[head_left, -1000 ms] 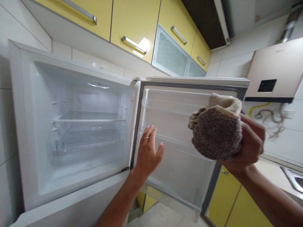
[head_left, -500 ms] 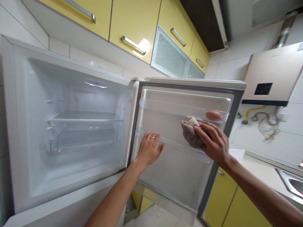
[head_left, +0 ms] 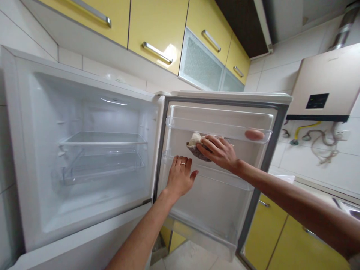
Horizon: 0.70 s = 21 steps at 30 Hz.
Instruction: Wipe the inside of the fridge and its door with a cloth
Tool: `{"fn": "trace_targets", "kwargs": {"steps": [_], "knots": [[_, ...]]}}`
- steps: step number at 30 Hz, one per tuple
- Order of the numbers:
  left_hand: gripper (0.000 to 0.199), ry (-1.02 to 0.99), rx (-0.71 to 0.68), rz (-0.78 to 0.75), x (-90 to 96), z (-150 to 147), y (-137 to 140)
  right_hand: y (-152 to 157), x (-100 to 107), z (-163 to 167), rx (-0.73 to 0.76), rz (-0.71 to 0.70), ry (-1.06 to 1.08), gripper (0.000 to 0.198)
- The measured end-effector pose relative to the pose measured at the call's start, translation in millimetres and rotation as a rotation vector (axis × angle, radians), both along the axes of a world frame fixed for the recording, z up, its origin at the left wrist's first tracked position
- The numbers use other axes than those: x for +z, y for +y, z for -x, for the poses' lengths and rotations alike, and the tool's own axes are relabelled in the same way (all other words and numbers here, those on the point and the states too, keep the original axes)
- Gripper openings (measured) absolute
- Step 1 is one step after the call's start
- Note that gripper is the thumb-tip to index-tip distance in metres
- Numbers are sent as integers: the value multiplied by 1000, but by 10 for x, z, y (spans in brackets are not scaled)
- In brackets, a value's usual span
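Observation:
My right hand point(head_left: 221, 152) is closed on a brown and cream cloth point(head_left: 194, 144), held between the upper and middle shelves of the open fridge door point(head_left: 208, 210). A ring is on a finger of my left hand point(head_left: 181, 176), which is at the middle clear door shelf point(head_left: 230, 179) with its fingers stretched out. Whether its fingertips touch the shelf, I cannot tell. Inside the upper clear door shelf point(head_left: 197, 123), near its right end, lies a brown egg point(head_left: 254, 135).
To the left is the fridge compartment point(head_left: 92, 210) with a glass shelf point(head_left: 104, 138) and a clear drawer below it. Yellow cabinets point(head_left: 157, 26) hang overhead. At right, a water heater point(head_left: 326, 82) with pipes is on the tiled wall, above a counter with a sink point(head_left: 351, 210).
My right hand has moved left along the door with the cloth, away from the egg and closer to my left hand. My left hand has hardly moved.

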<state>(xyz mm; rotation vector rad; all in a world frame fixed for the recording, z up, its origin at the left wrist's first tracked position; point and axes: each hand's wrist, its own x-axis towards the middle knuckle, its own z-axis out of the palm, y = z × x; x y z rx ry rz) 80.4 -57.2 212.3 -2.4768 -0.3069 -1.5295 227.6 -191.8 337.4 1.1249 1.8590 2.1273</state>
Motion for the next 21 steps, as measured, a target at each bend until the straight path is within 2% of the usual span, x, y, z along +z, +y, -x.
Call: {"fn": "trace_targets", "kwargs": {"steps": [6,11,16,21], "knots": [[52,-25,1,-6,-66,-68,26,621,44,446,166,109,-17,32],[50,-43,-46,4,-32,-35,27,1102,220,1008,69,89,195,31],[47,-81,-20,-56,-18,-7,45,1276,586,1430,-32,45,475,36],[49,-36,3,-55,-21,3,76,1261,1138,1439,-120,-4,807,40]]}}
